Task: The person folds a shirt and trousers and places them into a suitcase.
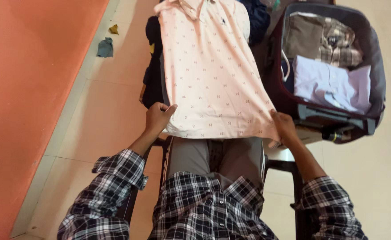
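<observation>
**Pink polo laid out, both our hands on the hem**

Biggest thing first: the pale tiled floor (364, 178) with a wide orange-red strip (22, 111) running down the left side. Next up, the open dark maroon fabric suitcase (378, 66) at upper right, already holding a folded lavender cotton shirt (328, 84) with a folded brown-and-beige checked shirt (322, 42) behind it.

In the middle we've got the light pink short-sleeved polo shirt with a small dark scattered print (211, 71), spread flat with its collar pointing away from us and its hem nearest our lap. It lies over a heap of dark navy clothes (153, 75) peeking out on its left side and past the collar. What's carrying the pile underneath, we can't tell.

Our left hand (157, 118) is pinching the shirt's lower left corner, fingers curled round the edge. Our right hand (284, 126) is clamped on the lower right corner of the hem the same way. Both black-and-white plaid sleeves (115, 171) are rolled back.

Smallest bits: a crumpled teal-grey rag (105, 47) and a little mustard-yellow scrap (114, 29) lying on the floor at upper left, near each other.
</observation>
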